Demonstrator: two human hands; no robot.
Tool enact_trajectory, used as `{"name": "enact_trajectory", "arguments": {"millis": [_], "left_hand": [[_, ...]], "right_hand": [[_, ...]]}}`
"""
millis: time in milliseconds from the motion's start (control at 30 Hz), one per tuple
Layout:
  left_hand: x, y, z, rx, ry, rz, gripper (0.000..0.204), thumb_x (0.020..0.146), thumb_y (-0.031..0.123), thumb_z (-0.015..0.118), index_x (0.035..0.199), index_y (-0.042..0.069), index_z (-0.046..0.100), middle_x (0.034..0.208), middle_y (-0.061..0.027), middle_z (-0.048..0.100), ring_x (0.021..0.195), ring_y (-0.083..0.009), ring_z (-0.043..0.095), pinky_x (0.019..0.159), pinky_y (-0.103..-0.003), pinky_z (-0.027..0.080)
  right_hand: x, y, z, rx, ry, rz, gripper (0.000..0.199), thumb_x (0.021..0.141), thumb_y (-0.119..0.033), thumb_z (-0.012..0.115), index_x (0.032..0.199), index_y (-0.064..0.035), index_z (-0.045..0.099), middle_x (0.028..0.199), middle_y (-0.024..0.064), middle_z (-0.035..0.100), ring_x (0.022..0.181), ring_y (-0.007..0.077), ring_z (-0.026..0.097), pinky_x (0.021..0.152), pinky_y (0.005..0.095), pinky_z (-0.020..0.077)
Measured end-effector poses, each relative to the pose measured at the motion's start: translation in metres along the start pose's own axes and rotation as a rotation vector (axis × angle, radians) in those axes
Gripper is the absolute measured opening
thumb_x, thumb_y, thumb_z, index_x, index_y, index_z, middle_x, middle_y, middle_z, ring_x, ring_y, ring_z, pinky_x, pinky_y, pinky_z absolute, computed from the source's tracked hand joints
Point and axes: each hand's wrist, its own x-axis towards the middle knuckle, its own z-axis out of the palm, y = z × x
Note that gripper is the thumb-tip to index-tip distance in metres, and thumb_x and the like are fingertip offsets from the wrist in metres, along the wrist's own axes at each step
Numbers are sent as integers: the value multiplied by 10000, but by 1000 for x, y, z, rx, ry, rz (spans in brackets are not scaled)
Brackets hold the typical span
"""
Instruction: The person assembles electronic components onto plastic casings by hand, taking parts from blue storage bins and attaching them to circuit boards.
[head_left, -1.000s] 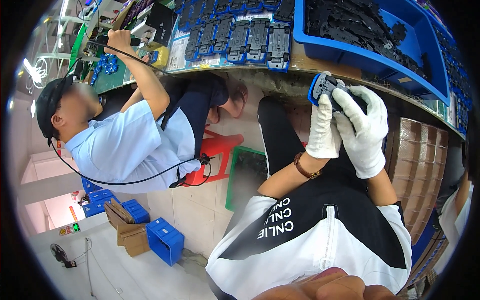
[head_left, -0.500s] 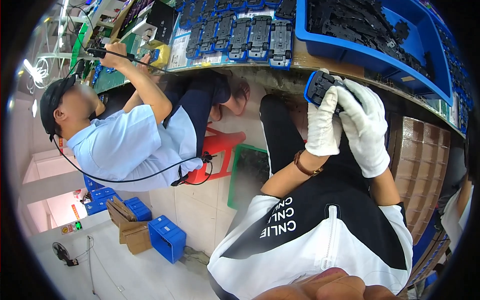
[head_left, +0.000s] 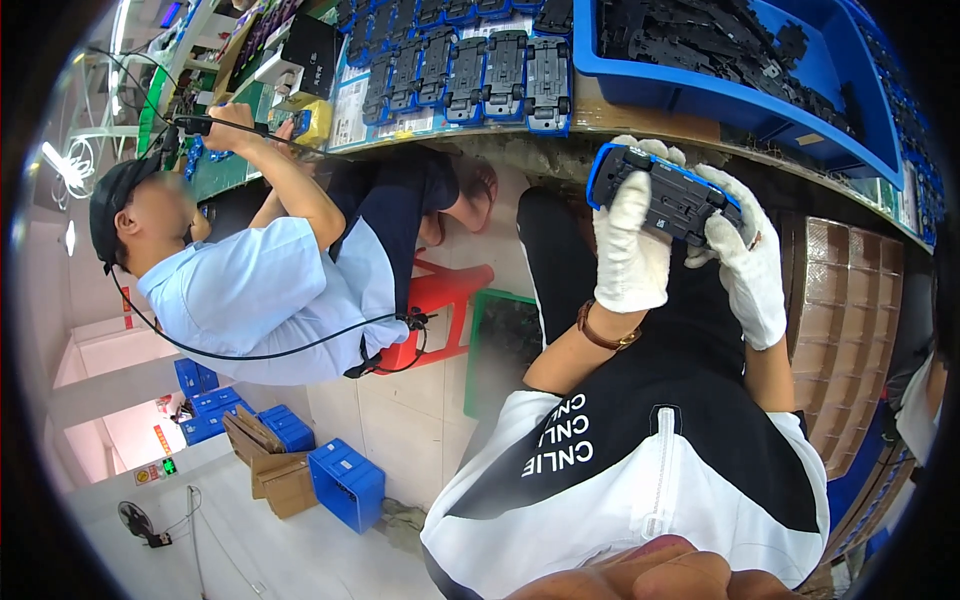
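Observation:
A blue toy car (head_left: 672,196) with its black underside turned up lies between my two white-gloved hands, just in front of the bench edge. My left hand (head_left: 632,240) grips its left end, thumb across the black base. On the right end, my right hand (head_left: 745,255) holds it with thumb and fingers at the edge. The blue body shows only as a rim. Rows of similar toy cars (head_left: 506,75), undersides up, lie on the bench ahead. Black plastic base parts (head_left: 700,60) fill a blue bin (head_left: 830,145) beyond my hands.
At the left, a co-worker (head_left: 240,280) in a light blue shirt sits on a red stool (head_left: 440,295) at the same bench. A partitioned brown tray (head_left: 845,340) stands at my right. Blue crates (head_left: 345,485) and cardboard boxes (head_left: 287,482) sit on the floor behind.
The toy car has swung from end-on to lying across both hands, its whole underside now showing. My right hand has moved from over the car to its right end.

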Motion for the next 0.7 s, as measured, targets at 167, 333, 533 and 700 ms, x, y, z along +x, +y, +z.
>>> {"name": "enact_trajectory", "arguments": {"millis": [167, 333, 533, 700], "left_hand": [[0, 3, 1, 15, 103, -3, 295, 933, 300, 595, 1147, 104, 541, 1076, -40, 597, 1032, -195, 577, 893, -374, 499], [-5, 1, 2, 85, 53, 68, 275, 930, 265, 602, 1132, 94, 526, 1054, -50, 597, 998, -187, 583, 884, -368, 505], [-5, -1, 4, 131, 24, 154, 307, 926, 253, 605, 1166, 101, 487, 1091, -69, 582, 1025, -212, 579, 916, -386, 498], [2, 16, 2, -74, 72, -97, 388, 916, 389, 589, 1150, 81, 558, 1146, -121, 612, 1146, -337, 543, 1033, -479, 403]], "right_hand": [[-6, -2, 3, -7, 11, -28, 569, 850, -288, 656, 1318, -15, 482, 1221, 95, 568, 932, 137, 609, 670, 241, 548], [-9, 2, 6, 56, 49, -33, 504, 854, -197, 653, 1309, -45, 499, 1273, 85, 557, 963, 162, 610, 747, 285, 554], [-10, 0, 1, 64, 46, -55, 547, 847, -273, 679, 1299, -27, 496, 1224, 105, 566, 976, 150, 595, 758, 298, 554], [-9, -2, 2, -22, 118, -79, 532, 853, -249, 671, 1300, -23, 491, 1216, 108, 551, 969, 149, 591, 727, 291, 555]]}}
